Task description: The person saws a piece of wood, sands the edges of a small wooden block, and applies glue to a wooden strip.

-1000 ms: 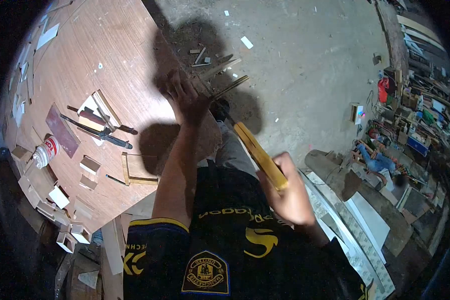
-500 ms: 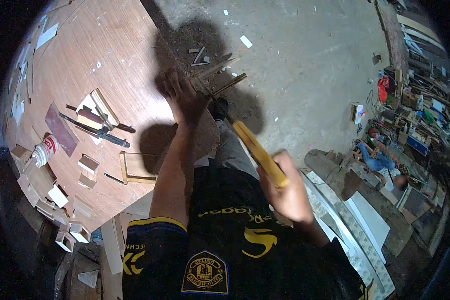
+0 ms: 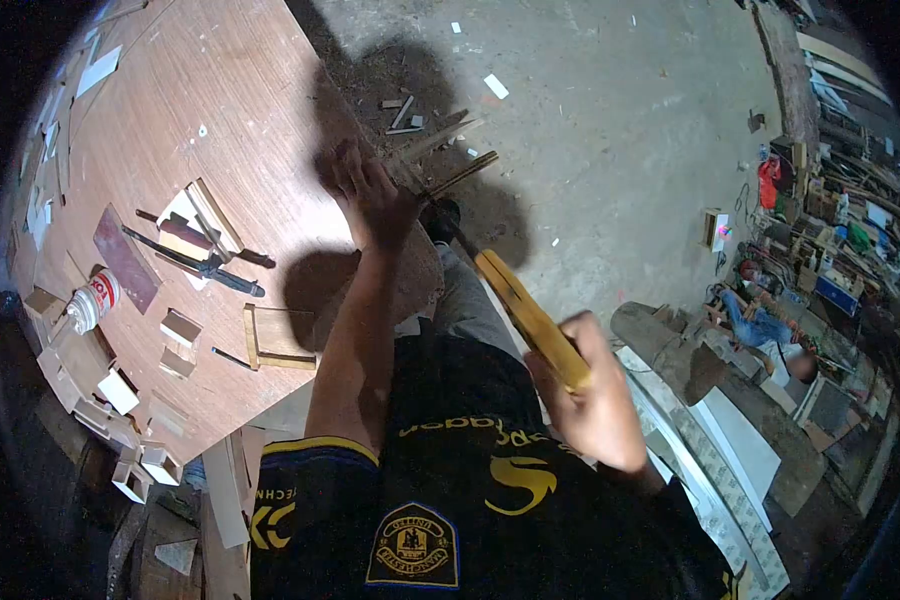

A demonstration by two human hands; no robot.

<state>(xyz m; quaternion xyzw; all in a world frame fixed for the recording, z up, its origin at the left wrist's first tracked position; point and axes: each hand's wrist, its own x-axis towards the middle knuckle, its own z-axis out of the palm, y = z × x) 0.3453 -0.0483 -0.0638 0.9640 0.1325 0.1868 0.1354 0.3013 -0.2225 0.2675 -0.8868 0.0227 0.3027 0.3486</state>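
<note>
My right hand (image 3: 602,415) is wrapped round the yellow handle of a handsaw (image 3: 532,320). The saw's thin dark blade, seen almost edge-on, reaches towards the table edge near my other hand. On the worktable (image 3: 240,120), my left hand (image 3: 370,198) presses down and grips a narrow wooden strip (image 3: 467,172) at the edge. One end of that strip juts out past the table over the floor. The part under my palm is hidden, and shadow blurs where blade and wood meet.
On the table lie clamp-like dark tools (image 3: 210,268), a wooden frame piece (image 3: 280,338), a white tub (image 3: 94,300) and several small wooden boxes (image 3: 160,464). Offcuts (image 3: 402,112) litter the floor. Long panels (image 3: 705,480) lean at right; another person (image 3: 760,325) sits beyond.
My right hand has drawn the saw back a little, away from the table edge. My left hand stays in place on the strip.
</note>
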